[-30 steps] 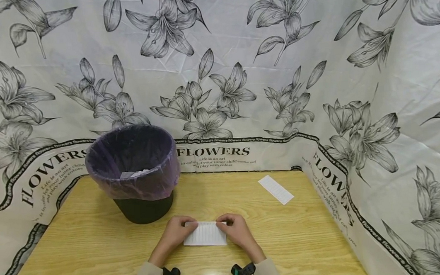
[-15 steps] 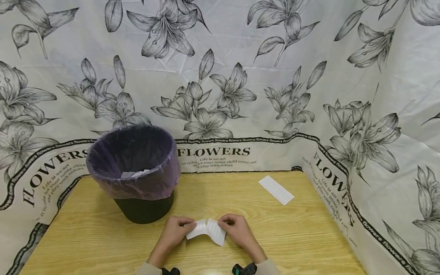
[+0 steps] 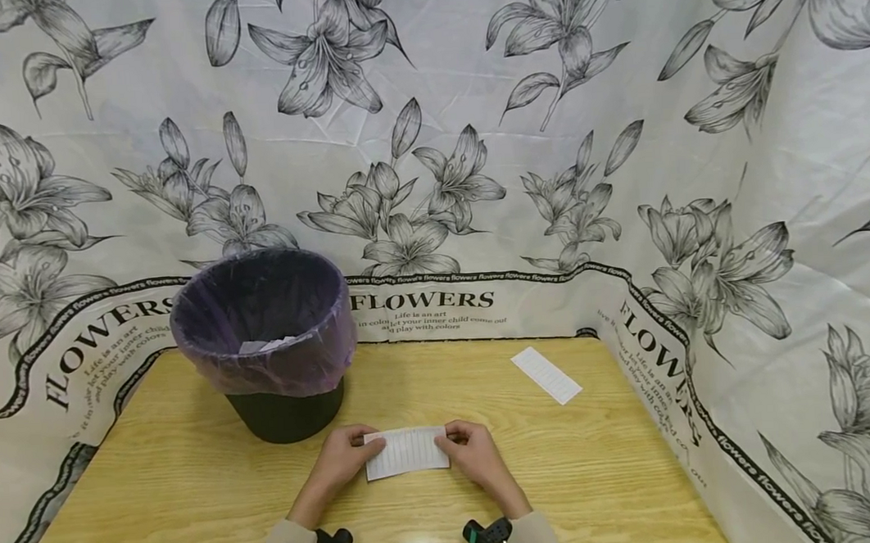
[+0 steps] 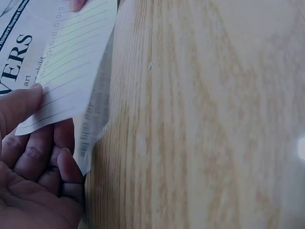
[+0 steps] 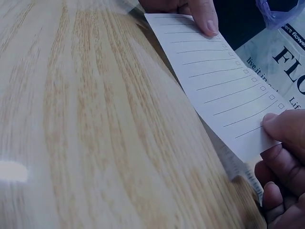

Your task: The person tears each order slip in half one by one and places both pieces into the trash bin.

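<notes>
A white paper slip (image 3: 408, 453) with ruled lines and small checkboxes is stretched nearly flat between both hands, above the front middle of the table. My left hand (image 3: 343, 455) pinches its left end, thumb on top and fingers beneath. At the other end, the right hand (image 3: 476, 451) holds it the same way. The right wrist view shows the slip (image 5: 214, 81) in one piece, its row of boxes along the far edge. Curled fingers of the left hand (image 4: 43, 171) show below the paper in the left wrist view.
A black bin (image 3: 287, 414) with a purple plastic liner (image 3: 314, 364) stands at the back left, pieces of white paper (image 3: 265, 344) inside. Another lined slip (image 3: 547, 375) lies at the back right of the wooden table (image 3: 593, 476). Flower-printed cloth (image 3: 462, 229) surrounds the table.
Flat one second ago, the slip was bent with a notch at its top middle half a second ago; now it is spread nearly flat again. Both hands have stayed at its ends.
</notes>
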Available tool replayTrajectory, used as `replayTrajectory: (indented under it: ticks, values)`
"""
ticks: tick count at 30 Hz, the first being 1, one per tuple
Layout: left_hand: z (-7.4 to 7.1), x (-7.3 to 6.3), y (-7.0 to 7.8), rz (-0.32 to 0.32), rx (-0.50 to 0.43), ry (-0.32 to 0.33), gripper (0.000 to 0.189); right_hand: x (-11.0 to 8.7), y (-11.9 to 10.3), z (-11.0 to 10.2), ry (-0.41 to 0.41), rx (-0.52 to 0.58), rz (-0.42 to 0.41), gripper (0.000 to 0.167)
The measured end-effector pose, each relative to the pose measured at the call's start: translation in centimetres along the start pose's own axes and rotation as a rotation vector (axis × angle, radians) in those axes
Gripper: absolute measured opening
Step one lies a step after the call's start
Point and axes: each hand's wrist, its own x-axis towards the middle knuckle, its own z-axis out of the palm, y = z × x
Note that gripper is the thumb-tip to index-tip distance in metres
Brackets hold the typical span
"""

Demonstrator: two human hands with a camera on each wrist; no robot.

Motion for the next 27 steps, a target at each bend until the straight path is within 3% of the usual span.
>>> replayTrajectory:
  ticks: [6,20,27]
  values:
    - [-0.09,-0.06,-0.15,-0.049,-0.027,0.028,0.021,0.14,0.16,-0.11,0.024,0.006,0.032,0.017]
    - [0.04,-0.24,-0.43,-0.027,-0.014,0.051,0.019,0.15,0.0,-0.06,0.045,0.01,0.057,0.019]
    - [0.02,-0.44,-0.45,-0.02,-0.037,0.064,0.021,-0.07,-0.09,-0.17,0.073,0.063,0.078,0.018]
